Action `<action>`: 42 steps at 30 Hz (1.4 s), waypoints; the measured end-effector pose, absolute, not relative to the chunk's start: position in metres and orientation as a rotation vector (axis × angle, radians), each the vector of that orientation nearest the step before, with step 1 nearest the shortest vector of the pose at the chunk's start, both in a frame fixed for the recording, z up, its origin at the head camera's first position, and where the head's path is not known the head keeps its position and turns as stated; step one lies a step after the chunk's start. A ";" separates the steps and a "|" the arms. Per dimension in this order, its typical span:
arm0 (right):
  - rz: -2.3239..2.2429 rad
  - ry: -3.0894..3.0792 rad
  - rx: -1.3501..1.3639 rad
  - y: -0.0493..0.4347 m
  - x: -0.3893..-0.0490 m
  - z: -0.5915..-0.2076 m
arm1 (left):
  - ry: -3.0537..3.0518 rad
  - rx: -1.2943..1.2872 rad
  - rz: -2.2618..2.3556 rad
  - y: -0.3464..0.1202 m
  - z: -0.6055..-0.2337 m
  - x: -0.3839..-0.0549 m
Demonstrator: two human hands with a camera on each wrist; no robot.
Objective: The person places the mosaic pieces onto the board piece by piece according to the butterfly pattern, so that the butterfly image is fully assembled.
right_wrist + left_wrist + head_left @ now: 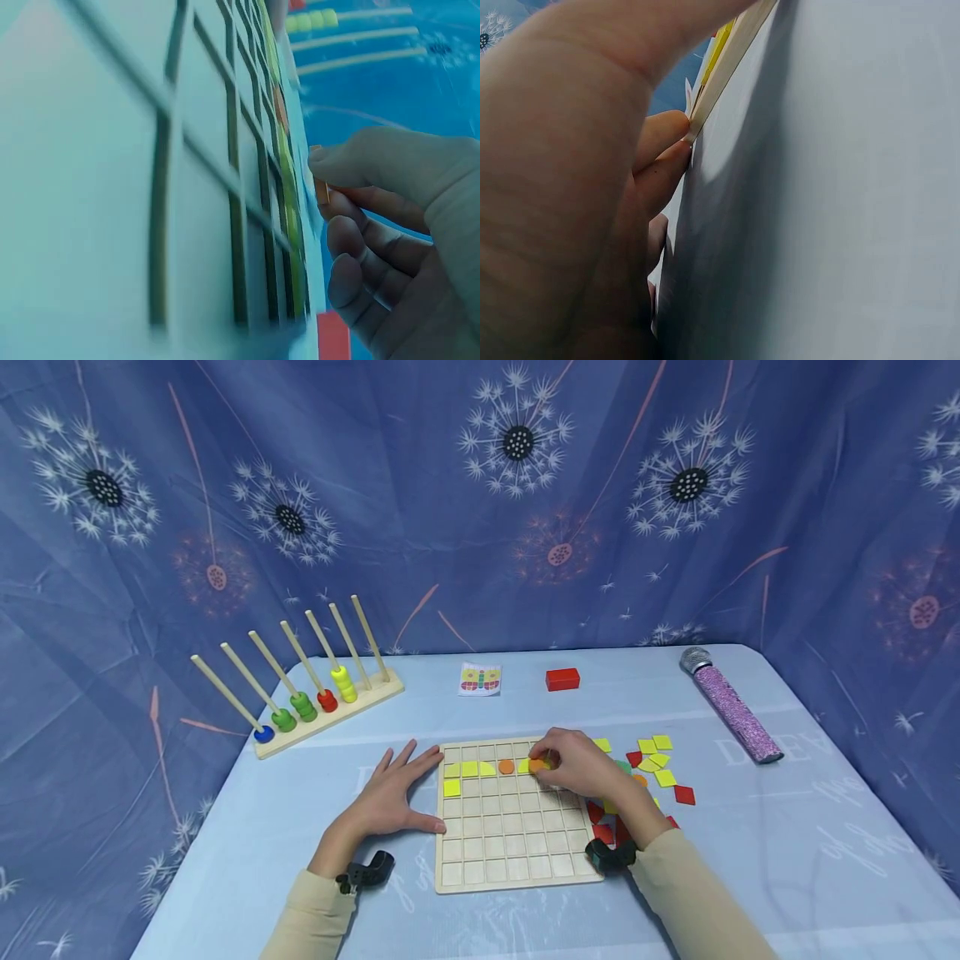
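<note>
A wooden grid board (497, 847) lies on the table. Along its second row from the back sit yellow pieces (470, 769) and an orange disc (506, 767); one more yellow square (452, 787) lies in the row below at the left. My left hand (386, 795) has its fingers spread, with index finger and thumb at the board's left edge. Over the right part of that same row, my right hand (581, 766) pinches a thin orange disc (321, 187) between thumb and index finger. Its other fingers are loosely bent.
Loose red, yellow, green and orange pieces (684, 795) lie right of the board, partly under my right forearm. Behind stand a bead abacus (330, 714), a butterfly picture card (480, 680) and a red block (562, 679). A glittery microphone (735, 710) lies at right.
</note>
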State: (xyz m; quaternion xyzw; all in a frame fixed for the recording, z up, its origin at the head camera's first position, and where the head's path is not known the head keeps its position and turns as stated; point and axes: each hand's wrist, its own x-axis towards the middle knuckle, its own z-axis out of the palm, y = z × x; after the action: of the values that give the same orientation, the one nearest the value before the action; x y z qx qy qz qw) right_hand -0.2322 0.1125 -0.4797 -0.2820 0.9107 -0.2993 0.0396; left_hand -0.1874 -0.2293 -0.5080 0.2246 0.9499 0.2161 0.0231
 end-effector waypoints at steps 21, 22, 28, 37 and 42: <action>-0.726 2.742 -1.083 0.036 -0.221 -0.481 | 2.960 0.727 0.675 -0.229 -0.508 -0.188; -0.725 2.741 -1.093 0.034 -0.221 -0.481 | 2.959 0.727 0.675 -0.229 -0.508 -0.188; -0.684 2.749 -1.147 0.023 -0.218 -0.482 | 2.956 0.726 0.668 -0.230 -0.508 -0.188; -0.654 2.766 -1.130 0.017 -0.215 -0.482 | 2.951 0.722 0.660 -0.230 -0.509 -0.188; -0.656 2.779 -1.121 0.018 -0.216 -0.483 | 2.946 0.710 0.647 -0.232 -0.510 -0.188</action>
State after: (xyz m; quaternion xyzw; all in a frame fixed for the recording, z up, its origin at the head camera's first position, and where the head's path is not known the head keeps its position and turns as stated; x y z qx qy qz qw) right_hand -0.2156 0.0185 -0.4832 -0.3651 0.9053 -0.2137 0.0372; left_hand -0.1884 -0.2316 -0.5098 0.2290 0.9505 0.2088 0.0212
